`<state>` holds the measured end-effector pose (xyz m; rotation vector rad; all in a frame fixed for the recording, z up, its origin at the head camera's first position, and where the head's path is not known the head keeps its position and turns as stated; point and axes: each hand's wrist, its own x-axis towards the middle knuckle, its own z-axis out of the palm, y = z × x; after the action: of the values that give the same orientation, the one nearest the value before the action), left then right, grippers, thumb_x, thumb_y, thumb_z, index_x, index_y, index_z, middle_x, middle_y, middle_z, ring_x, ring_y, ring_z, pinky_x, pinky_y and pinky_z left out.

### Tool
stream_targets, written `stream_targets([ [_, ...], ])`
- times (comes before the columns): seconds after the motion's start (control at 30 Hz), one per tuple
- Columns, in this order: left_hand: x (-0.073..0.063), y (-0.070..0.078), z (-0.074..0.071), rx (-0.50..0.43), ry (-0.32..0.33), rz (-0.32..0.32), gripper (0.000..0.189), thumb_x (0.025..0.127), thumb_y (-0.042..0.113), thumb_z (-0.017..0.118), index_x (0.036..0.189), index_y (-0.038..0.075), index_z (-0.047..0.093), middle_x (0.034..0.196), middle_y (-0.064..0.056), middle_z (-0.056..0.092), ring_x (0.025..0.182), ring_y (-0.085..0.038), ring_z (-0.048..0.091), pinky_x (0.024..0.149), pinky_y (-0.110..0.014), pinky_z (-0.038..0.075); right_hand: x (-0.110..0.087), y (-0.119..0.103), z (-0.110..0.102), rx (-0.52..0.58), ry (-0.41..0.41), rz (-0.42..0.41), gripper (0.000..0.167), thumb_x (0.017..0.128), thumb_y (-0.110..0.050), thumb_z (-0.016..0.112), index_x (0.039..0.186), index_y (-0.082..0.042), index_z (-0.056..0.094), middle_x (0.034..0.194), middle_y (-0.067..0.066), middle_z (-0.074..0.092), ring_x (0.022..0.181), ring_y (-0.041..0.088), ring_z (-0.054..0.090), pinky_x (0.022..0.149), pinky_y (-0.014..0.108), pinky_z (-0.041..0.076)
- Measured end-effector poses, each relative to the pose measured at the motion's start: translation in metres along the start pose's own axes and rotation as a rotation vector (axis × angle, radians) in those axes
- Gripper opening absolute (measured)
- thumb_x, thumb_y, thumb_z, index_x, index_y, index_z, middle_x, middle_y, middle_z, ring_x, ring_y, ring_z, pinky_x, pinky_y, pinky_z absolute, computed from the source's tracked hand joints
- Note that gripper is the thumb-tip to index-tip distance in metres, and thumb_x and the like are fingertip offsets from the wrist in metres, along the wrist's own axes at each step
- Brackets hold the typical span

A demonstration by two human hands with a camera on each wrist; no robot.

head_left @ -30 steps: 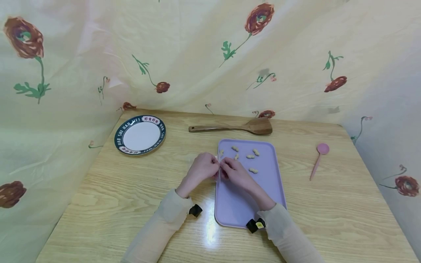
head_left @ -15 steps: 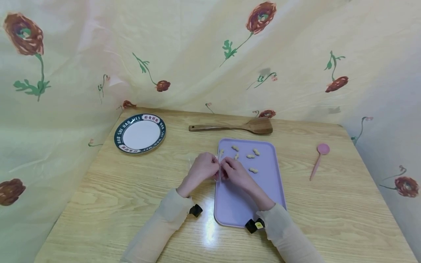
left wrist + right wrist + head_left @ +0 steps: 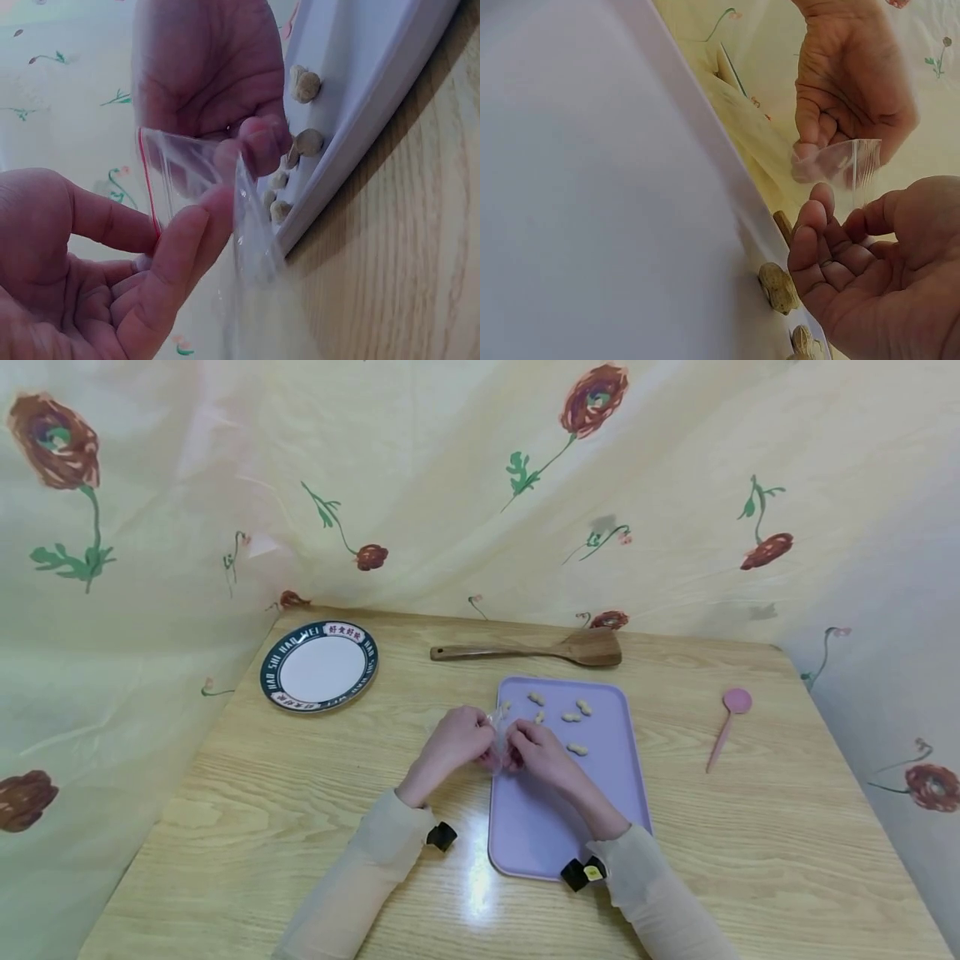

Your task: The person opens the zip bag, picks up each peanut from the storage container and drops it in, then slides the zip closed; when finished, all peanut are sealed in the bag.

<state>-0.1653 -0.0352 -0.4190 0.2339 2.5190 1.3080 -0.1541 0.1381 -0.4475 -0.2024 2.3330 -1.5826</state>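
Both hands hold a clear zip-lock bag (image 3: pixel 253 232) over the left edge of a lilac tray (image 3: pixel 528 839). My left hand (image 3: pixel 459 739) pinches one side of its mouth between thumb and fingers; a red line along the bag's edge shows there in the left wrist view. Opposite it, my right hand (image 3: pixel 546 756) pinches the other side with curled fingers. The bag's mouth is parted between the hands, and its lower part hangs down in the left wrist view. Several unshelled peanuts (image 3: pixel 577 749) lie on the tray's far half, just beyond the right hand.
A round plate (image 3: pixel 324 668) with a dark lettered rim sits at the back left. Behind the tray lies a wooden spatula (image 3: pixel 588 647). To the right is a pink spoon (image 3: pixel 737 700). A flowered cloth (image 3: pixel 450 485) hangs behind the wooden table (image 3: pixel 300 827).
The hands have drawn slightly apart, the left one shifting a little to the left. More of the clear bag now shows between them. The peanuts and tray have not moved.
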Motion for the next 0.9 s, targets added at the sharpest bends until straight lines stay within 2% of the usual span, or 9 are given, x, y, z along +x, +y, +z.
stream_targets([
  [0.07, 0.001, -0.001, -0.002, -0.007, -0.02, 0.007, 0.017, 0.084, 0.007, 0.048, 0.071, 0.006, 0.06, 0.063, -0.003, 0.06, 0.054, -0.015, 0.057, 0.05, -0.027, 0.046, 0.0, 0.0, -0.001, -0.014, -0.004, 0.0, 0.028, 0.106, -0.011, 0.039, 0.087, 0.001, 0.056, 0.072, 0.008, 0.062, 0.066, 0.018, 0.058, 0.063, 0.029, 0.049],
  [0.2, 0.002, -0.003, -0.005, -0.078, -0.085, -0.008, 0.021, 0.089, 0.008, 0.046, 0.081, 0.001, 0.064, 0.069, -0.008, 0.067, 0.06, -0.022, 0.066, 0.06, -0.035, 0.056, 0.0, 0.0, -0.003, -0.033, -0.004, 0.004, 0.029, 0.106, -0.013, 0.04, 0.086, 0.001, 0.056, 0.072, 0.009, 0.062, 0.065, 0.018, 0.058, 0.062, 0.029, 0.048],
  [0.3, 0.003, -0.004, -0.007, -0.11, -0.126, -0.023, 0.024, 0.094, 0.01, 0.044, 0.086, 0.0, 0.064, 0.071, -0.01, 0.068, 0.065, -0.026, 0.069, 0.064, -0.038, 0.058, -0.001, 0.0, -0.004, -0.028, 0.001, -0.002, 0.029, 0.106, -0.013, 0.043, 0.085, 0.002, 0.056, 0.072, 0.01, 0.064, 0.065, 0.018, 0.059, 0.062, 0.029, 0.049],
  [0.43, 0.003, -0.005, -0.012, -0.111, -0.155, -0.024, 0.024, 0.097, 0.012, 0.046, 0.09, -0.001, 0.065, 0.072, -0.01, 0.069, 0.066, -0.025, 0.069, 0.066, -0.037, 0.058, -0.002, -0.001, -0.006, -0.027, 0.01, -0.014, 0.027, 0.105, -0.012, 0.045, 0.083, 0.001, 0.055, 0.071, 0.01, 0.066, 0.064, 0.018, 0.06, 0.062, 0.029, 0.051],
  [0.73, 0.001, -0.005, -0.02, -0.082, -0.161, -0.033, 0.025, 0.098, 0.015, 0.054, 0.083, -0.004, 0.061, 0.07, -0.008, 0.069, 0.061, -0.02, 0.069, 0.065, -0.037, 0.059, 0.001, 0.002, -0.009, -0.041, 0.027, -0.017, 0.026, 0.104, -0.011, 0.048, 0.082, 0.0, 0.056, 0.07, 0.01, 0.066, 0.063, 0.018, 0.061, 0.061, 0.027, 0.051],
  [0.9, 0.001, -0.004, -0.022, -0.005, -0.16, -0.027, 0.028, 0.097, 0.014, 0.055, 0.071, 0.005, 0.057, 0.067, -0.006, 0.069, 0.06, -0.02, 0.069, 0.063, -0.034, 0.057, 0.0, 0.001, -0.013, -0.104, 0.044, -0.025, 0.025, 0.102, -0.012, 0.052, 0.082, 0.0, 0.06, 0.069, 0.009, 0.066, 0.062, 0.017, 0.061, 0.061, 0.027, 0.05],
])
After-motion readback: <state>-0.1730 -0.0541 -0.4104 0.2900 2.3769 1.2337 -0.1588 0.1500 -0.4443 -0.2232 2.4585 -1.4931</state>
